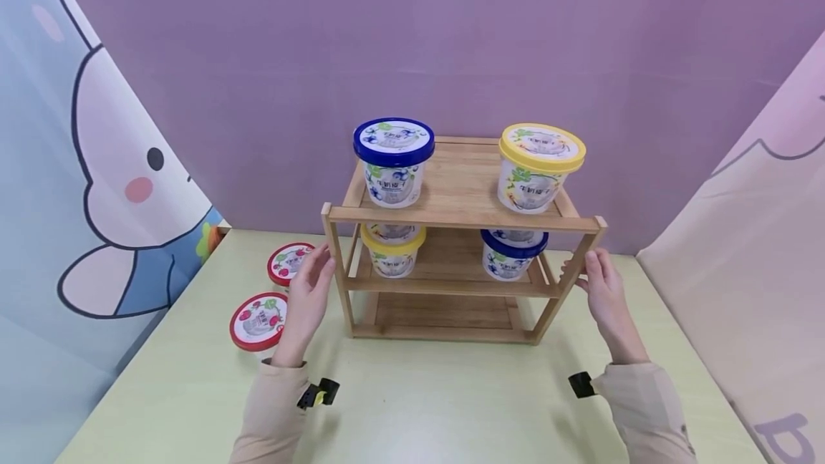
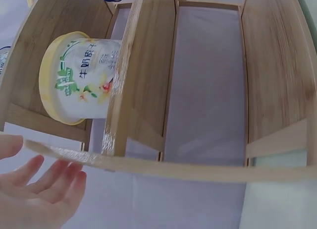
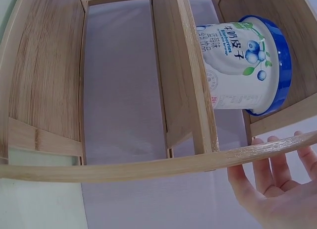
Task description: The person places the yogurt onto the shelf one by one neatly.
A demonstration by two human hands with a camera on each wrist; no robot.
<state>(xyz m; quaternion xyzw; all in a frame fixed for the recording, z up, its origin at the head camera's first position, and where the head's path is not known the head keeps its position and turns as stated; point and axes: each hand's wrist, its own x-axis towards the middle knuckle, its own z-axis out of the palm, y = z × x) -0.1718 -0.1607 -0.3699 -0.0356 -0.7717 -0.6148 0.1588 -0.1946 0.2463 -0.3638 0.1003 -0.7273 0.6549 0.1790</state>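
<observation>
Wooden rack [image 1: 460, 219], lower tubs [image 1: 394, 262] part-hidden, between hands [image 1: 306, 306] [image 1: 609, 299]: left loosely spread, right's grip unclear.

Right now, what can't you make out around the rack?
Head view: part of the near red-lidded tub, behind the left grip.
Head view: lid tops of the lower yellow-lidded tub and lower blue-lidded tub, partly behind the top rail.
Head view: fine print on the upper yellow-lidded tub, too small.
Right wrist view: part of the right grip, beyond the right edge.
</observation>
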